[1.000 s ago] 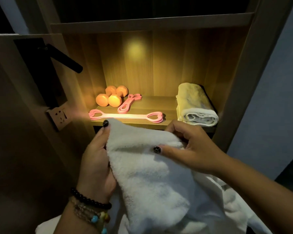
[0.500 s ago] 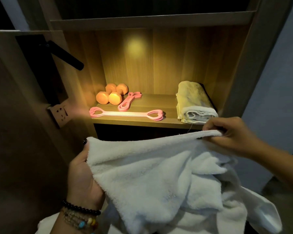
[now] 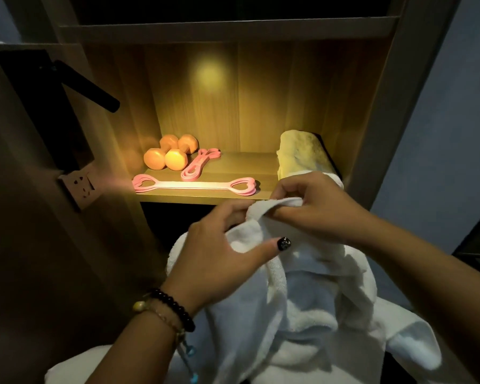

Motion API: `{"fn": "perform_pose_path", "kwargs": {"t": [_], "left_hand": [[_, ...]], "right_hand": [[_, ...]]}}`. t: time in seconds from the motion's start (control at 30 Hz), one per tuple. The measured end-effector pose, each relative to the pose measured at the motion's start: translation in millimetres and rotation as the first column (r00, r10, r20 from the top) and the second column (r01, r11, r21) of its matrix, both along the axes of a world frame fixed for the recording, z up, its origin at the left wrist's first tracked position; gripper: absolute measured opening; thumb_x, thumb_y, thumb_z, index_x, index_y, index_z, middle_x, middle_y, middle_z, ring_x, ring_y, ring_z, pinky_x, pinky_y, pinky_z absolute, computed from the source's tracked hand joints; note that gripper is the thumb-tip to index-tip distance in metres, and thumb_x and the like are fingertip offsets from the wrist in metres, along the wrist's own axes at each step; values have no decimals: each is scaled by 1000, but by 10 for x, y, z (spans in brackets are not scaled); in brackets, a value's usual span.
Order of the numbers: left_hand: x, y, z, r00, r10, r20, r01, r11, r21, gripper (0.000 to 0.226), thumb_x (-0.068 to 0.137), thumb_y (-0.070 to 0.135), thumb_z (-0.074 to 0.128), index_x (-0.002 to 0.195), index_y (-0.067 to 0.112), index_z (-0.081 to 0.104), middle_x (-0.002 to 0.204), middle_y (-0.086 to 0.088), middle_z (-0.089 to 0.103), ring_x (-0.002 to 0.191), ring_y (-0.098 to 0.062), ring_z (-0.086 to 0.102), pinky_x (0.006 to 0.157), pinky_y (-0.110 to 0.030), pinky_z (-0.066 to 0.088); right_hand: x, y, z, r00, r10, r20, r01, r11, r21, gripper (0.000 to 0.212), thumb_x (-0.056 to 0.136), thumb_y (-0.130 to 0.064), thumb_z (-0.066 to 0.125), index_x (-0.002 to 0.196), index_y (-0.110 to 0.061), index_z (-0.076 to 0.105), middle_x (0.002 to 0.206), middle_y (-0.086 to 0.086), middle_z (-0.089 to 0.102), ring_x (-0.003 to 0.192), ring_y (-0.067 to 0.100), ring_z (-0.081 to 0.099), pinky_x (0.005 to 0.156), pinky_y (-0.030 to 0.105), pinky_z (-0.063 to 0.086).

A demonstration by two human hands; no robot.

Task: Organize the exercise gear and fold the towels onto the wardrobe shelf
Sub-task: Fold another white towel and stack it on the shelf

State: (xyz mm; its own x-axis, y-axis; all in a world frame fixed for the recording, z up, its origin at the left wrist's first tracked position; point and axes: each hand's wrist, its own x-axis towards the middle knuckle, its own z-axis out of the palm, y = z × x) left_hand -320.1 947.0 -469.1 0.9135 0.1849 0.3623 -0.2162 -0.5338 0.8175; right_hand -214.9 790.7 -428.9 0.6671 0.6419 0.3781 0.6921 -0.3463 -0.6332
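Head view: towel (image 3: 302,314) edge, half second ago stretched wide, now brought together; pinched by left hand (image 3: 219,253) and right hand (image 3: 313,206) fingers. Fold judged begun; shelf (image 3: 233,162) placement pending.

Before the lit wardrobe shelf (image 3: 233,159), the left hand (image 3: 219,253) and right hand (image 3: 311,206) pinch the top edge of a white towel (image 3: 302,314) hanging below, while orange dumbbells (image 3: 169,155), two pink resistance bands (image 3: 193,185) and a folded towel (image 3: 302,153) sit on the shelf.
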Motion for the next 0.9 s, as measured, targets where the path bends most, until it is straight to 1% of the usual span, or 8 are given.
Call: {"fn": "perform_pose_path", "kwargs": {"t": [0.1,0.17,0.33,0.57,0.67,0.73,0.8,0.9], "left_hand": [[66,-98,-105,994,-99,-43,93,988,-127,32,78,47,63,100,25,64,93,7,68,89,-10,64,81,-40,55],[70,-103,-184,992,-126,-15,118,960,-255,27,84,42,57,91,17,64,88,-7,67,85,-27,63,77,-50,52],[69,23,-211,999,-21,31,34,842,-539,19,86,36,58,81,19,65,79,-7,67,74,-20,65,60,-30,52],[15,473,-228,981,175,-85,-184,694,-696,21,89,25,60,94,5,65,75,-5,66,65,-15,64,52,-26,52],[31,576,-268,955,194,-227,-289,791,-540,17,85,26,68,88,9,67,79,-5,69,74,-22,66,55,-27,51],[63,612,-236,905,350,-241,-396,900,-182,13,84,25,72,96,21,68,93,4,69,91,-21,64,68,-28,50],[74,546,-140,895,439,-74,-427,894,136,39,81,25,74,118,30,63,113,15,62,103,-9,57,81,-22,45],[99,306,9,971,191,143,-228,921,315,70,79,21,76,139,36,44,128,21,48,116,1,47,91,-14,38]], "right_hand": [[81,-95,38,992,37,-118,-37,999,2,14,73,-33,73,77,-19,72,77,-5,70,76,7,64,70,30,55],[143,-185,-23,987,55,-148,-64,996,-57,15,73,-36,74,80,-23,72,81,-5,71,78,10,65,73,34,56],[256,-335,-344,984,90,-152,-119,974,-191,26,83,-59,60,72,-36,64,67,-15,59,62,1,53,55,18,40],[447,-672,-598,982,7,-186,-26,995,-99,15,87,-12,66,72,-15,69,64,2,61,58,2,51,56,23,39],[425,-692,-592,979,-22,-203,20,1000,-15,17,87,-3,64,74,-14,68,63,-1,60,58,1,49,55,18,39],[379,-645,-529,987,-27,-161,31,999,26,11,88,-4,64,80,-11,68,69,3,62,62,3,52,58,19,41],[311,-573,-431,995,-16,-97,20,999,39,9,88,-6,65,82,-12,69,73,3,64,65,6,55,60,19,41],[171,-447,-271,997,45,-57,-45,999,-1,11,87,-9,66,87,-19,71,78,-3,68,73,9,59,65,21,44]]}}
